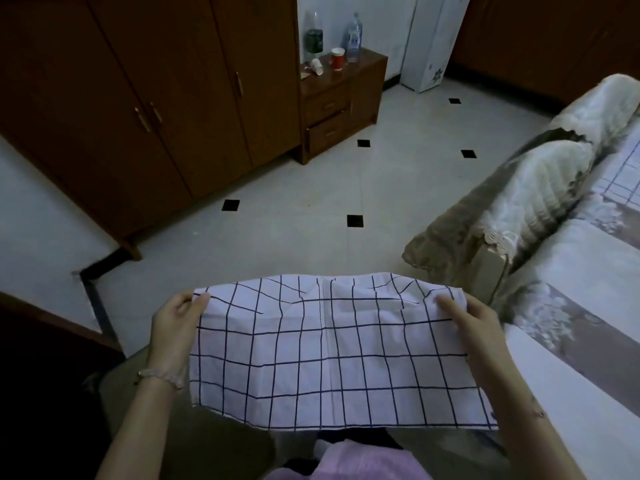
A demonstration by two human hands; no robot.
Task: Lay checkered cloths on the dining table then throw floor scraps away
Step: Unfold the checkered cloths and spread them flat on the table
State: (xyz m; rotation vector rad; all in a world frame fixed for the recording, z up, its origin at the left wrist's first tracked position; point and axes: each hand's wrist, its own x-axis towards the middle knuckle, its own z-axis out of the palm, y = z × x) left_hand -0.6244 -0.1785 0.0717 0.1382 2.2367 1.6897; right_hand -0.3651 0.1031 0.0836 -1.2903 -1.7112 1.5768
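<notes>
A pale tiled floor with small black square insets (294, 188) carries a dark wooden wardrobe (138, 98) and, just beside it, a small brown two-drawer nightstand (332, 109). On the nightstand's top stand two clear plastic bottles (354, 38), a red cup with a white rim (338, 58) and a tipped white cup (317, 67).

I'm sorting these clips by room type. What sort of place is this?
Probably a bedroom at home: a wooden wardrobe, a small drawer cabinet holding bottles, and a covered bed or sofa.
</notes>
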